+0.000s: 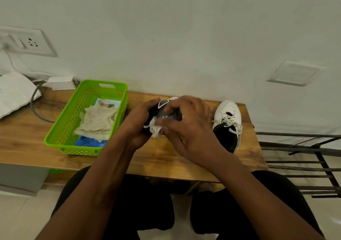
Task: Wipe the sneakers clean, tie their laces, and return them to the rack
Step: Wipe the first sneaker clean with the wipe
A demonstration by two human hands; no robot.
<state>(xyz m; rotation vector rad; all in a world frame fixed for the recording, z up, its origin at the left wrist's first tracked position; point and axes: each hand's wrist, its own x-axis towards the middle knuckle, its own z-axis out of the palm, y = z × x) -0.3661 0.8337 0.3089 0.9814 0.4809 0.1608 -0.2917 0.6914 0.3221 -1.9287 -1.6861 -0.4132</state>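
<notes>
Wooden tabletop against a pale wall: that is where you are working, seated close to its near edge.

Your hands are together, just right of the green basket. Your left hand is wrapped round the held sneaker, a black-and-white one lifted a little off the wood. Your right hand curls over its top, pinching a white wad against it. Blur hides whether that wad is a wipe or bunched lace.

My reading is that you are still wiping this shoe, so the task is early. The second sneaker stands farther right of the basket, toe to the wall, its laces looking loose. Neither shoe looks tied, and both are still off the rack, which stands well to the right of the basket, past the tabletop's end and lower down.

Inside the basket lie used wipes on a blue packet. Behind the basket's left corner sits a white adapter, with a grey cable looping left of the basket and a wall socket above. Nothing lies between the shoes and the rack except the second sneaker itself, which you would pass on the way.
</notes>
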